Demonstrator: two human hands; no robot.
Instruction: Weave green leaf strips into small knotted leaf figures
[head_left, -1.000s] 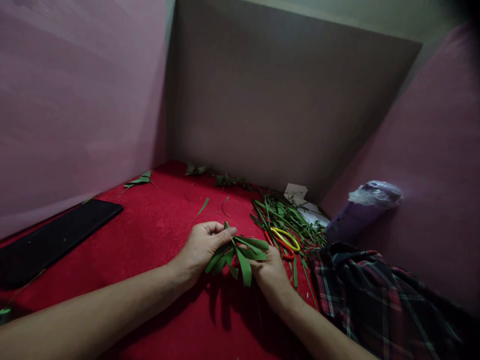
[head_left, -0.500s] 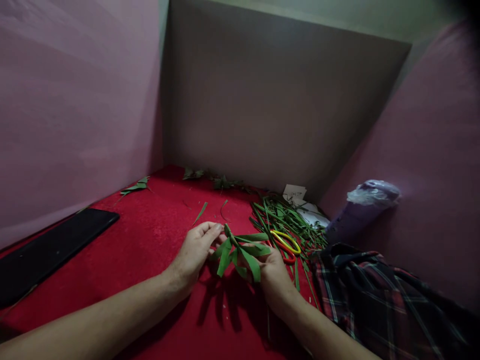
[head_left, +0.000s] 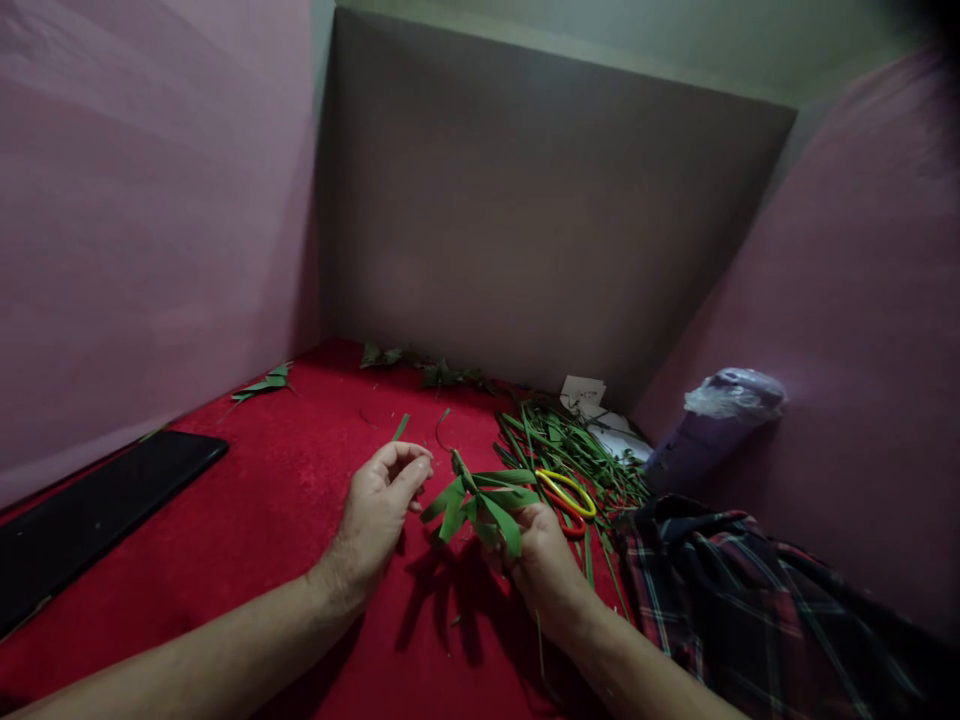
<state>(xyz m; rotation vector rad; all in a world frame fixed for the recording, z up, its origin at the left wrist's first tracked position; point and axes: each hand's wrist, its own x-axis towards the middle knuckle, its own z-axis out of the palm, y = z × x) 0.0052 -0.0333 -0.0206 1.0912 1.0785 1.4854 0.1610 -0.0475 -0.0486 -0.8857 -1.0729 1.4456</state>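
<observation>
A small bunch of folded green leaves [head_left: 480, 497] is held over the red cloth [head_left: 300, 510], its stem end pointing up and left. My right hand [head_left: 536, 560] grips it from the right and below, with the fingertips partly hidden by the leaves. Just left of the bunch, apart from it, my left hand [head_left: 386, 500] has thumb and forefinger pinched together; whatever may be between them is too small to make out. Scissors with yellow and red handles [head_left: 570, 497] lie beyond my right hand, against a pile of long green leaves [head_left: 562, 435].
A black flat slab [head_left: 105, 510] lies at the left. Leaf pieces [head_left: 266, 383] rest near the left wall, others along the back. White papers [head_left: 611, 432], a purple object wrapped in plastic [head_left: 712, 425] and a plaid cloth [head_left: 735, 590] are at the right.
My left hand has drawn away to the left from the bunch, still pinched. The bunch stays in my right hand. The view has shifted slightly.
</observation>
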